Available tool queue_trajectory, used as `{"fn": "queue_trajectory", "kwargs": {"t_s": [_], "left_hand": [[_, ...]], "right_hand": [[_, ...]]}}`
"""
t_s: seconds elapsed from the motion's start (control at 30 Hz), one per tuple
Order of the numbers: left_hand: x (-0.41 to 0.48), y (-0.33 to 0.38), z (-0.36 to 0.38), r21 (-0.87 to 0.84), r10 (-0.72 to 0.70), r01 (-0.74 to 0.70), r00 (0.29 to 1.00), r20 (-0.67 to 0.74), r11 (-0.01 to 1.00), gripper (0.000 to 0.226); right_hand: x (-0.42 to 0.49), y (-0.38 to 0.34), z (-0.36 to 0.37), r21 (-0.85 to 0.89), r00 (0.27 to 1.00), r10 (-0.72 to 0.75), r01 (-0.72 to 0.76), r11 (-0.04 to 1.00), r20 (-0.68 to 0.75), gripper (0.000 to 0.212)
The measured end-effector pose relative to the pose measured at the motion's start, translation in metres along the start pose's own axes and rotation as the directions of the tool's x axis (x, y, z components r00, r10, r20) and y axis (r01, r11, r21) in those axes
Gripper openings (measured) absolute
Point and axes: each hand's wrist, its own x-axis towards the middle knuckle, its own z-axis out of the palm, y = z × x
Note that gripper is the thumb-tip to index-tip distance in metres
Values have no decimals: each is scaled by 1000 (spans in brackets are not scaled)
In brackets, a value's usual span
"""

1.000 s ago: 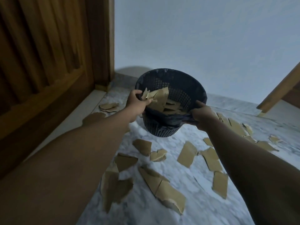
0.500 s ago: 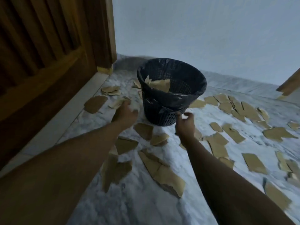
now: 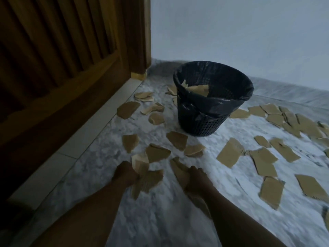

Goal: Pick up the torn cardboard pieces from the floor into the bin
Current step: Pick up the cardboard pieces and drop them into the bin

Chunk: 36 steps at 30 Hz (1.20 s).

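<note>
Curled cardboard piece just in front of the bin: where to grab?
Probably pinch its near edge, coming from the camera side: the curled cardboard piece lifts off the floor there, leaving a finger gap.

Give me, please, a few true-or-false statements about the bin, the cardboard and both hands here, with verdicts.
1. The black mesh plastic bin stands upright on the grey marbled floor. True.
2. The bin is empty. False: torn brown cardboard pieces lie inside it.
3. The left hand is down at cardboard on the floor. True.
4. The right hand holds the bin's rim. False: it is low at floor cardboard, apart from the bin.
</note>
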Motion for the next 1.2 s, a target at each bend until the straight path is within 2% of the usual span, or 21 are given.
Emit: {"fn": "queue_trajectory", "kwargs": {"t_s": [0.1, 0.17, 0.27, 0.33, 0.43, 0.57, 0.7, 0.77, 0.83, 0.93, 0.97, 1.0, 1.03, 1.07, 1.1, 1.13, 1.17, 1.2], "left_hand": [[-7, 7, 5, -84, -40, 45, 997, 66, 995, 56], [-3, 7, 7, -164, -19, 33, 996, 89, 986, 44], [-1, 5, -3, -289, 17, 1, 998, 61, 957, 34], [-1, 8, -13, -331, 43, -31, 999, 30, 943, 33], [-2, 12, -20, -336, 99, -72, 993, 62, 939, 35], [-8, 10, -9, -218, 132, -92, 975, 180, 972, 34], [-11, 10, 8, -112, 154, -131, 961, 230, 985, 26], [-12, 10, 14, 168, 177, -208, 967, 185, 964, 41], [-15, 10, 20, 385, 282, -306, 952, 118, 871, 58], [-16, 9, 29, 379, 378, -379, 922, 81, 844, 60], [-15, 8, 30, 343, 388, -387, 919, 69, 856, 59], [-14, 8, 30, 294, 379, -381, 923, 67, 877, 61], [-13, 8, 29, 235, 371, -378, 925, 76, 895, 65], [-11, 9, 28, 178, 359, -370, 929, 89, 912, 70], [-11, 12, 27, 138, 343, -356, 933, 109, 924, 72], [-10, 15, 27, 142, 327, -345, 935, 136, 928, 72], [-9, 18, 27, 187, 322, -349, 933, 160, 918, 73], [-8, 23, 28, 262, 313, -352, 933, 177, 899, 72]], "right_hand": [[-4, 1, -2, 20, 994, -84, 86, 996, -73, 49], [-5, 1, -8, 72, 986, -113, 122, 990, -124, 43], [-3, 3, -22, 289, 971, -57, 124, 949, -231, 44], [-2, 2, -30, 440, 968, 18, 97, 893, -249, 42], [1, -3, -29, 401, 974, 6, 87, 912, -225, 36], [-2, -3, -13, 310, 987, -27, 77, 948, -161, 23], [1, 3, -9, 388, 966, 5, 98, 916, -257, 11], [0, 5, -11, 506, 952, -20, 179, 844, -305, 16], [-4, 5, -13, 582, 923, -23, 262, 770, -384, 21], [-7, 2, -21, 549, 815, 48, 344, 762, -577, 11], [-6, 2, -29, 573, 817, 76, 331, 750, -572, 16], [-7, 2, -38, 641, 880, 79, 277, 716, -469, 21], [-10, 2, -47, 699, 963, 42, 162, 697, -265, 25], [-15, 1, -55, 664, 1000, -3, -5, 747, 10, 27], [-20, 0, -60, 480, 962, -21, -117, 869, 272, 31], [-23, -2, -60, 233, 900, -6, -106, 967, 435, 38], [-25, -4, -56, 2, 868, -5, 4, 1000, 497, 43], [-27, -7, -47, -177, 862, -4, 108, 978, 507, 48]]}}
